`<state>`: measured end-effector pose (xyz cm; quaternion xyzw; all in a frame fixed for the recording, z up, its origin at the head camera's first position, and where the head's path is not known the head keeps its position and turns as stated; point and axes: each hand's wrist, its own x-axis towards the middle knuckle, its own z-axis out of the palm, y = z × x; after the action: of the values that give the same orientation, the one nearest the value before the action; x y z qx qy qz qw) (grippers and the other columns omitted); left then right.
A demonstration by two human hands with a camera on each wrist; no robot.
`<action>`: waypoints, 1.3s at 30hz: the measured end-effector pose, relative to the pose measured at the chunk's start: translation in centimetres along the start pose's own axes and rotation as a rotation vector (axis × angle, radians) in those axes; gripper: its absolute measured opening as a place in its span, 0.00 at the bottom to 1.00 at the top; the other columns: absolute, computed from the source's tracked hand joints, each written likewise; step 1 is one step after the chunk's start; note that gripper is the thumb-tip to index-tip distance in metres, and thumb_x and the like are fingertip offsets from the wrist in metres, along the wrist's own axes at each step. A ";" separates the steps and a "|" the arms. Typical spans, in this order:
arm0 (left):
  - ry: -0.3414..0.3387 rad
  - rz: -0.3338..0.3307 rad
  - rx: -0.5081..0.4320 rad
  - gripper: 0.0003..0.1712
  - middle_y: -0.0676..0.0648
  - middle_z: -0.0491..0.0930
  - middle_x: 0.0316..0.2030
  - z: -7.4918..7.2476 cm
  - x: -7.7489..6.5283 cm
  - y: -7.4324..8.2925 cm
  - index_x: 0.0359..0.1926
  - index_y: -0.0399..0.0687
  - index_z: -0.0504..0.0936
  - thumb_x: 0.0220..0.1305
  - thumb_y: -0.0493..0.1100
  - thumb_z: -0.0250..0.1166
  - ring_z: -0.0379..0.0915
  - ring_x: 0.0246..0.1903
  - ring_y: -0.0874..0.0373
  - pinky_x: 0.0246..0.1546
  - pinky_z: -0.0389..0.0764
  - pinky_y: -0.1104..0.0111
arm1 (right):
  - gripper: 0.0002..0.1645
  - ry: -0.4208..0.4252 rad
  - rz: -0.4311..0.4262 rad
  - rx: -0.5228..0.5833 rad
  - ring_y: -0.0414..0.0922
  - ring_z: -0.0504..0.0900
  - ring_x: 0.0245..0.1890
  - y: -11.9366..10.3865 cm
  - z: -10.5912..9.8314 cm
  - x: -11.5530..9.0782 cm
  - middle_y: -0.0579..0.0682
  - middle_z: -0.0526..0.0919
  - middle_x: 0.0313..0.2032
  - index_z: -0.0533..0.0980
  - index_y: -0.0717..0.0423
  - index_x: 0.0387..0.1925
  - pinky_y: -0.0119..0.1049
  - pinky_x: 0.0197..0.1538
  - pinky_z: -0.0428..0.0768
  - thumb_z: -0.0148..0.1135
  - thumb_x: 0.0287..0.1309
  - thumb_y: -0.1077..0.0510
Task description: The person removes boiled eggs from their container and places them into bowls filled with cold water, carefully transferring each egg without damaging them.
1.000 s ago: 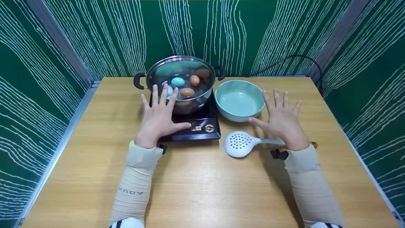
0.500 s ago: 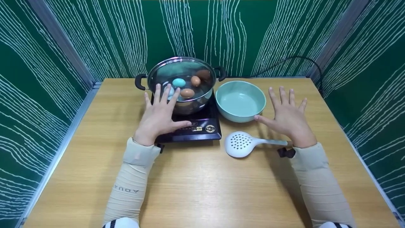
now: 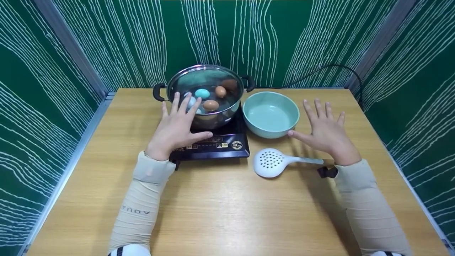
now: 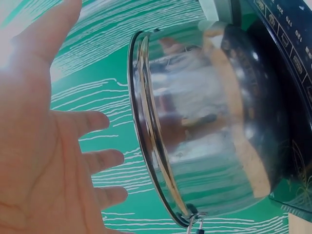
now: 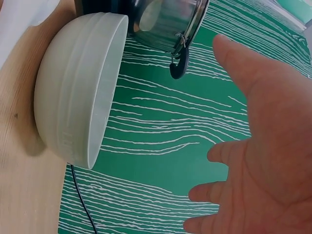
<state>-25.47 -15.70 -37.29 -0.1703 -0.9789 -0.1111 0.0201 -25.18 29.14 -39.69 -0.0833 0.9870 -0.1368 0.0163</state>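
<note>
My left hand [image 3: 174, 128] hovers palm down with spread fingers in front of the steel pot [image 3: 213, 121], holding nothing. Inside the pot are brown eggs [image 3: 210, 105] and blue-green eggs [image 3: 202, 94]; my fingers partly hide one in the head view. In the left wrist view the palm stands apart from the pot's side [image 4: 195, 122]. My right hand [image 3: 328, 135], also spread and holding nothing, is over the table right of the green bowl [image 3: 271, 113]. The right wrist view has a gap between hand and bowl [image 5: 78, 87]. A white slotted skimmer [image 3: 269, 162] lies nearby, its handle end partly hidden by my right wrist.
The pot stands on a black induction cooker [image 3: 217, 151] with its panel facing me. Black handles [image 3: 159, 92] stick out from the pot. A black cable [image 3: 320, 69] runs behind the bowl. Green patterned walls [image 3: 249, 35] enclose the wooden table [image 3: 227, 209].
Both hands have drifted apart: the left slightly leftward, the right further to the right, away from the bowl. Their fingers stay spread. Pot, bowl and skimmer keep their places.
</note>
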 end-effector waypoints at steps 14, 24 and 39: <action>0.033 -0.006 0.008 0.64 0.41 0.45 0.88 -0.9 0.3 -1.0 0.89 0.56 0.47 0.66 0.86 0.53 0.30 0.87 0.35 0.81 0.41 0.29 | 0.73 -0.004 0.014 -0.037 0.79 0.34 0.83 1.1 -0.5 -0.4 0.71 0.37 0.86 0.37 0.47 0.89 0.87 0.71 0.30 0.56 0.63 0.14; 0.079 -0.030 -0.039 0.58 0.39 0.49 0.87 -1.5 0.5 -1.7 0.88 0.54 0.51 0.71 0.78 0.58 0.34 0.87 0.34 0.82 0.43 0.32 | 0.73 -0.022 0.032 -0.065 0.80 0.36 0.82 1.7 -0.8 -0.7 0.72 0.38 0.85 0.35 0.47 0.89 0.88 0.71 0.30 0.54 0.63 0.13; 0.090 -0.030 -0.097 0.56 0.37 0.51 0.86 -2.2 0.7 -3.0 0.87 0.51 0.54 0.73 0.77 0.57 0.36 0.87 0.34 0.83 0.44 0.35 | 0.72 -0.018 0.030 -0.091 0.80 0.38 0.82 2.8 -1.1 -1.4 0.74 0.41 0.84 0.40 0.51 0.89 0.89 0.70 0.35 0.56 0.64 0.15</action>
<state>-27.13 -18.68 -35.67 -0.1512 -0.9729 -0.1662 0.0541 -24.34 32.37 -39.36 -0.0706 0.9931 -0.0908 0.0234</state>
